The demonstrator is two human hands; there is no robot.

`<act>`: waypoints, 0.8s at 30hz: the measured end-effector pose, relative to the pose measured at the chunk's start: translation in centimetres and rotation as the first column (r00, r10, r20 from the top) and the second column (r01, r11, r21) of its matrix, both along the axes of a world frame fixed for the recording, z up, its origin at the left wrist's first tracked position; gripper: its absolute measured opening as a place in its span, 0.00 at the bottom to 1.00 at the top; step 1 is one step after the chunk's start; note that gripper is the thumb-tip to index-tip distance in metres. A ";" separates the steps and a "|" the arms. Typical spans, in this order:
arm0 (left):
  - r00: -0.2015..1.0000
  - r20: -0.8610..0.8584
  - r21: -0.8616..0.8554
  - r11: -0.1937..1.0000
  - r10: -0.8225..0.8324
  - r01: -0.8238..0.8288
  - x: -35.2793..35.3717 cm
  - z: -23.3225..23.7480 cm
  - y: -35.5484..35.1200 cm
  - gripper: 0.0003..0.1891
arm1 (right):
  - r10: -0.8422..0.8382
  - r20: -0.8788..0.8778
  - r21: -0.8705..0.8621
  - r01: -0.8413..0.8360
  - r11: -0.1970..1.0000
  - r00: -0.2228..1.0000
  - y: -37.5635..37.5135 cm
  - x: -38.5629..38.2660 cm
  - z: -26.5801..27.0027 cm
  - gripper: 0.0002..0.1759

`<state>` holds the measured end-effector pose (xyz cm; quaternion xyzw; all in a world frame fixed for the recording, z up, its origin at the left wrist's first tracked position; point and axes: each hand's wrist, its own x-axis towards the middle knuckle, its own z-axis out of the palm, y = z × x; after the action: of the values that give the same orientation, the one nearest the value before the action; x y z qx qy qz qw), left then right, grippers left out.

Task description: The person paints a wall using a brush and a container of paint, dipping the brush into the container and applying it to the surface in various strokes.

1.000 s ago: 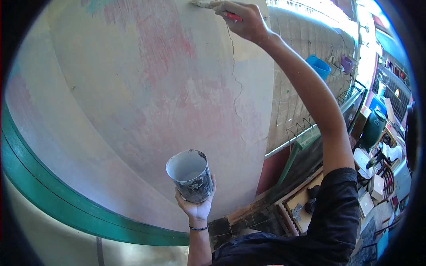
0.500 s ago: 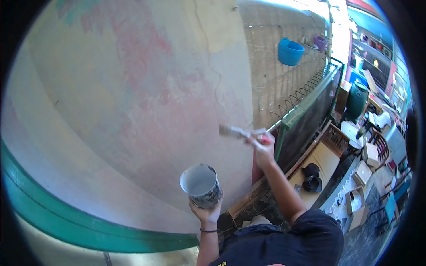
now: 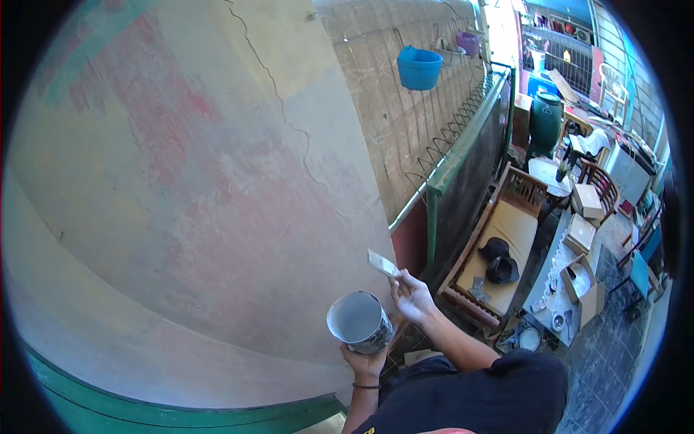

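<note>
My left hand (image 3: 364, 362), with a dark band on the wrist, cups a paint-smeared can (image 3: 379, 337) from below. Greyish-white paint shows inside its round mouth. A flat paintbrush (image 3: 382, 263) is pinched in the fingers of my right hand (image 3: 413, 298), just above and right of the can. Its pale bristles point up and left toward the wall (image 3: 253, 239), which is patchy with cream, pink and greyish white. A long crack (image 3: 282, 108) runs down the upper part of that wall.
A green band (image 3: 181, 416) edges the wall's bottom. To the right stand a green-framed panel (image 3: 470, 173) and a wooden daybed (image 3: 510, 231) with dark caps (image 3: 502, 267). Cardboard boxes (image 3: 580, 235) sit beyond. A blue bucket (image 3: 419, 70) hangs above.
My view has turned, so the wall and furniture sit further left. The brush has come down and away from the wall, close to the can. Both hands keep their holds.
</note>
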<state>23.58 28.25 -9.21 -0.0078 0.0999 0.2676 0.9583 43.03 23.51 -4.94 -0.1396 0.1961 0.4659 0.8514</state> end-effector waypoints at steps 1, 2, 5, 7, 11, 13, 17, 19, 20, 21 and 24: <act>0.999 0.029 0.005 1.000 -0.013 0.012 -0.2 1.0 -0.1 0.47 | 0.016 -0.009 0.029 -0.016 0.999 1.000 0.5 -0.2 2.6 0.09; 0.998 0.058 0.011 1.000 -0.026 0.025 -0.4 2.0 -0.1 0.48 | 0.030 -0.010 0.054 -0.029 0.998 1.000 0.9 0.0 3.2 0.09; 0.977 0.205 -0.040 0.996 -0.065 0.075 -0.3 2.2 0.1 0.49 | 0.075 0.029 0.099 -0.078 0.992 0.997 1.9 0.3 4.8 0.08; 0.957 0.284 -0.099 0.990 -0.067 0.098 0.0 2.5 0.2 0.49 | 0.100 0.072 0.103 -0.107 0.989 0.992 2.3 0.4 5.9 0.07; 0.919 0.384 -0.153 0.975 -0.094 0.164 0.3 2.6 0.4 0.50 | 0.100 0.140 0.135 -0.119 0.984 0.985 1.7 0.3 5.8 0.06; 0.905 0.407 -0.164 0.965 -0.123 0.205 0.5 2.7 0.7 0.50 | 0.093 0.115 0.122 -0.107 0.987 0.989 1.1 0.4 5.6 0.06; 0.939 0.320 -0.101 0.981 -0.124 0.163 0.8 2.1 0.5 0.51 | 0.058 0.125 0.097 -0.070 0.993 0.990 -0.3 0.6 5.8 0.06; 0.965 0.238 -0.065 0.989 -0.112 0.131 1.0 2.0 0.3 0.52 | 0.035 0.123 0.105 -0.048 0.993 0.992 -0.7 0.9 5.7 0.07; 0.969 0.223 -0.045 0.991 -0.111 0.124 1.3 1.9 0.2 0.52 | 0.033 0.130 0.108 -0.047 0.993 0.991 -0.8 1.2 5.8 0.07; 0.958 0.259 -0.028 0.991 -0.122 0.134 1.6 1.7 0.1 0.52 | 0.030 0.141 0.111 -0.046 0.993 0.989 -1.0 1.5 5.9 0.06; 0.932 0.329 -0.045 0.984 -0.150 0.175 2.5 2.1 -0.5 0.52 | 0.019 0.173 0.122 -0.040 0.992 0.985 -1.6 2.5 6.2 0.06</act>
<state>26.11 27.73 -7.13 -0.0788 -0.0488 0.1787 0.9795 45.52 21.91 1.26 -0.1285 0.0906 0.4761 0.8652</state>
